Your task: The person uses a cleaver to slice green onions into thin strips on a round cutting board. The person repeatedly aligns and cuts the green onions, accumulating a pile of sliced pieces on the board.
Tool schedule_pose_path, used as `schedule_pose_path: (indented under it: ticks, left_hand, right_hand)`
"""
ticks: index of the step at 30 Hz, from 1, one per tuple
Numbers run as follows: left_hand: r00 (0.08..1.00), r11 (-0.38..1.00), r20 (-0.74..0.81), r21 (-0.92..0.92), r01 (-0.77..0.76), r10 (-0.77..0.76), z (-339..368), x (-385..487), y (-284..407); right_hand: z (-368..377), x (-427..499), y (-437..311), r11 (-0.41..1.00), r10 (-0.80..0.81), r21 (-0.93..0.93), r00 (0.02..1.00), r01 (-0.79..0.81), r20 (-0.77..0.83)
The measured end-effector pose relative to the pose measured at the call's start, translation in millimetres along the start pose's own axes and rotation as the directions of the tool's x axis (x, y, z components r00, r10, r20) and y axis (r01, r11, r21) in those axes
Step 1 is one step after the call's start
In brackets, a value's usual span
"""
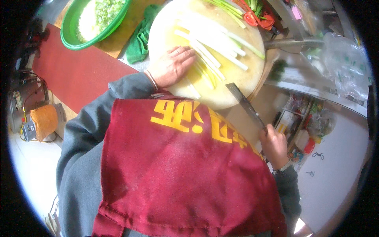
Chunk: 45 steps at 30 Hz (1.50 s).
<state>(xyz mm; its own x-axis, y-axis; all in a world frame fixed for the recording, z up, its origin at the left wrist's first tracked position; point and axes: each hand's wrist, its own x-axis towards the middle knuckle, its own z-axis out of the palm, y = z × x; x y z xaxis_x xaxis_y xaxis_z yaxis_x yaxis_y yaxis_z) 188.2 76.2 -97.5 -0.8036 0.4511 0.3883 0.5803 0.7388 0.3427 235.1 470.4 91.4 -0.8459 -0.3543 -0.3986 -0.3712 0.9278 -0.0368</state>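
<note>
On the round cutting board (248,71) lie several long pale scallion stalks (220,46), some split lengthwise. My left hand (177,65) rests on the stalks at the board's left part, fingers together and pressed down on them. In my right hand (275,145), low and right of the board, is the handle of a dark-bladed kitchen knife (247,105). The blade points up and left, its tip beside or over the board's lower right edge. Thin green stalks (226,10) lie at the far edge of the board.
A green plastic bowl (115,29) of chopped scallions stands at the upper left, with a green cloth (139,44) between it and the board. Cut tomatoes (250,18) sit at the upper right. A red board or mat (80,65) lies left; plastic bags (346,65) are at the right.
</note>
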Motion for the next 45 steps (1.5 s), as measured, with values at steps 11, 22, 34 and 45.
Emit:
schedule_pose_path:
  ticks: [11, 22, 34, 45]
  left_hand:
    - [1.0, 0.997, 0.013, 0.079, -0.008, 0.007, -0.9, 7.1, 5.2]
    - [1.0, 0.999, 0.007, 0.043, 0.01, -0.011, -4.0, 6.8, 7.1]
    - [0.999, 0.998, -0.04, 0.065, -0.002, 0.005, 1.4, 6.1, 5.0]
    - [0.998, 0.999, -0.063, 0.034, -0.015, 0.017, -1.8, 6.3, 3.6]
  right_hand:
    - [-10.9, 41.8, -48.9, 0.965, 0.114, 0.252, 0.984, -0.076, -0.138]
    - [-22.3, 98.1, -85.4, 0.992, -0.096, 0.058, 0.97, 0.111, -0.222]
    - [-26.0, 111.6, -92.5, 0.991, -0.117, 0.04, 0.978, 0.126, -0.175]
    - [-26.9, 114.2, -96.6, 0.987, -0.157, -0.046, 0.976, 0.152, -0.148]
